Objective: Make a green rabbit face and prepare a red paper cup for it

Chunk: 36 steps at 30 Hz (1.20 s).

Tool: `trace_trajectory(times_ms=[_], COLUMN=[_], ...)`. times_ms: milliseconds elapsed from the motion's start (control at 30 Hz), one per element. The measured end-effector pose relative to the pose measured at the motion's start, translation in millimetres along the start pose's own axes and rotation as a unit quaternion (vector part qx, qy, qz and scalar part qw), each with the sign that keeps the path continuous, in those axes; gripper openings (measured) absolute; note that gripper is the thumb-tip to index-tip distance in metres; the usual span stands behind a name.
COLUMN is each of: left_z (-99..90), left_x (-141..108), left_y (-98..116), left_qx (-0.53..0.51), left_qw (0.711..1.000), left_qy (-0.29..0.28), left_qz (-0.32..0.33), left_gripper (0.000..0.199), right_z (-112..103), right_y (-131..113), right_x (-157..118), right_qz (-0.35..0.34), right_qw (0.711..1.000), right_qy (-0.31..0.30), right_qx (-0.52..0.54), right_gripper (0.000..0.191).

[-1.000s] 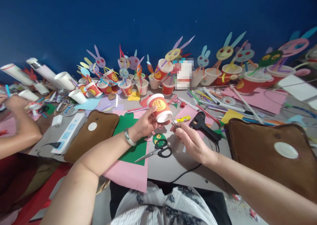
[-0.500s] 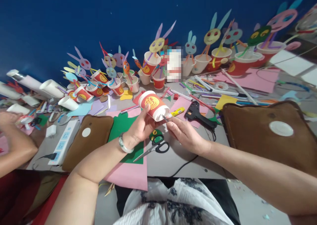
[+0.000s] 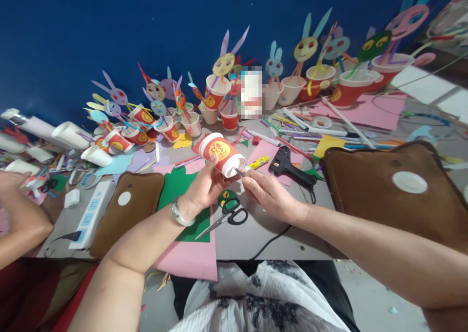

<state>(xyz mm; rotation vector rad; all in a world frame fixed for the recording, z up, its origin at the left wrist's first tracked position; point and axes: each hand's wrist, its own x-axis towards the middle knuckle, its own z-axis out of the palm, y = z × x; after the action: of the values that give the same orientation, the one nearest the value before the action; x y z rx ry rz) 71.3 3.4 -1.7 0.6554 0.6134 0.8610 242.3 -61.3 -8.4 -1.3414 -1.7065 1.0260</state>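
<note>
My left hand (image 3: 204, 185) is wrapped round a red paper cup (image 3: 220, 151) with a yellow emblem. The cup lies tilted on its side in the air, its white base facing right and towards me. Pinched in my right hand (image 3: 270, 195) is a thin dark pointed tool (image 3: 239, 172), mostly hidden by the fingers. Its tip touches the cup's base; how deep it goes I cannot tell. Below the hands, black-handled scissors (image 3: 230, 215) lie partly open beside a round green paper face (image 3: 227, 198) and a green paper sheet (image 3: 175, 185).
A black glue gun (image 3: 292, 168) and a yellow tool (image 3: 258, 163) lie right of the cup. Brown pads (image 3: 369, 190) flank the workspace, with a power strip (image 3: 91, 215) at left. Cups with paper rabbits (image 3: 218, 84) line the back wall. A co-worker's arm (image 3: 22, 220) rests far left.
The whole view has shifted slightly, so things appear a little further left. Both hands keep their hold, and the tool's tip stays at the cup's base.
</note>
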Motion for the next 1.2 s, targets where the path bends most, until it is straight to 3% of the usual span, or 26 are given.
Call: trace_trajectory(times_ms=[233, 367, 567, 700, 800, 900, 967, 1033, 1100, 1200], left_z=[1.9, 3.4, -9.8, -20.8, -22.9, -23.5, -24.6, -26.1, -27.4, -28.5], left_x=[0, 2, 17, 26, 28, 28, 29, 30, 31, 32], left_y=[1, 11, 36, 39, 36, 33, 32, 32, 32, 34], left_qx=[0.002, 0.01, -0.018, -0.035, -0.03, -0.027, -0.023, -0.022, -0.028, -0.032], left_qw=[1.0, 0.999, 0.987, 0.981, 0.98, 0.982, 0.983, 0.984, 0.984, 0.982], left_qy=[0.018, 0.049, 0.132, 0.162, 0.168, 0.161, 0.15, 0.136, 0.13, 0.144], left_qz=[-0.013, 0.011, 0.086, 0.102, 0.104, 0.097, 0.1, 0.111, 0.122, 0.115], left_gripper=[0.038, 0.039, 0.047, 0.045, 0.044, 0.044, 0.043, 0.042, 0.043, 0.046], right_z=[0, 0, -1, -1, -5, -17, -32, -50, -68, -91], right_y=[2, 4, 10, 14, 10, 0, -5, -4, 4, 21], right_x=[1, 1, 1, 1, 1, 6, 19, 41, 70, 115], right_qz=[0.001, -0.01, -0.033, -0.078, -0.123, -0.141, -0.113, -0.055, 0.034, 0.078], right_qw=[1.0, 0.999, 0.995, 0.983, 0.976, 0.971, 0.968, 0.951, 0.9, 0.87], right_qy=[0.003, 0.014, 0.098, 0.167, 0.179, 0.148, 0.094, 0.054, 0.053, 0.074], right_qx=[-0.018, -0.032, -0.008, 0.003, -0.034, -0.125, -0.203, -0.3, -0.432, -0.481], right_gripper=[0.045, 0.047, 0.053, 0.055, 0.051, 0.044, 0.034, 0.013, 0.024, 0.035])
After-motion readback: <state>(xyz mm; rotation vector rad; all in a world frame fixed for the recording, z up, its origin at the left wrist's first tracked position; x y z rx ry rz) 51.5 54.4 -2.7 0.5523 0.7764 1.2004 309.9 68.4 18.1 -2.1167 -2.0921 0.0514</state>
